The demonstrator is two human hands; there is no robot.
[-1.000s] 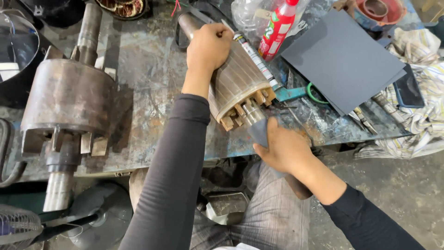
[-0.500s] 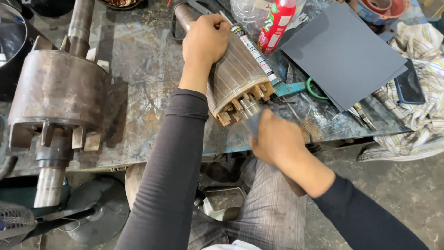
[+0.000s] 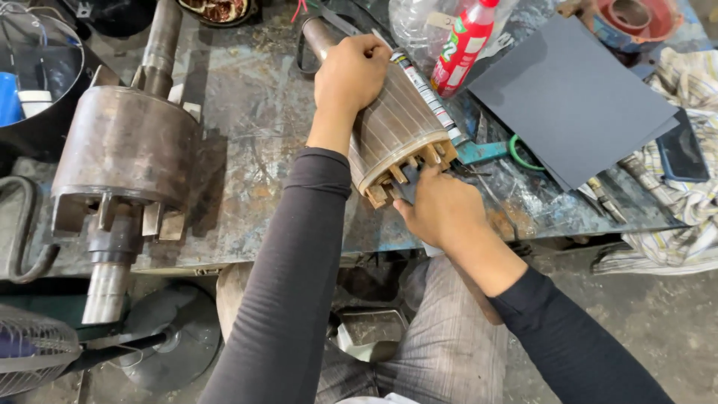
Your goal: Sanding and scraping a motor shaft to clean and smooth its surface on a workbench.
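Left-hand grip [image 3: 357, 73] lies flat and closed over the top of a rotor [image 3: 400, 131], palm pressed against its ribbed brown drum near the far end, fingers curled around the curve. The right hand [image 3: 441, 211] works at the near end of the same rotor, its fingers pinched on a small dark strip [image 3: 409, 187] that is pushed against the row of stubby fins along the rotor's rim; how much of the strip the hand covers cannot be told. The rotor lies on its side, tilted, near the front edge of a worn, stained metal table [image 3: 247, 135], with its shaft pointing away toward the far side.

Just beside the rotor on the right lies a slim tube [image 3: 425, 90] with a white label, and past it a red bottle [image 3: 462, 51] leans against a clear plastic bottle. Further right, dark grey sheets [image 3: 576, 97] lie stacked on the table, their near corner over the edge of a green-handled tool [image 3: 516, 153]. A crumpled pale cloth [image 3: 688, 202] sits at the right edge, with a dark flat phone [image 3: 682, 153] on it.

Well apart on the left stands a larger rusty rotor [image 3: 123, 157], also lying on its side, its thick shaft sticking out over the table's front edge. Both sleeves are dark, and grey striped trousers show below the table.
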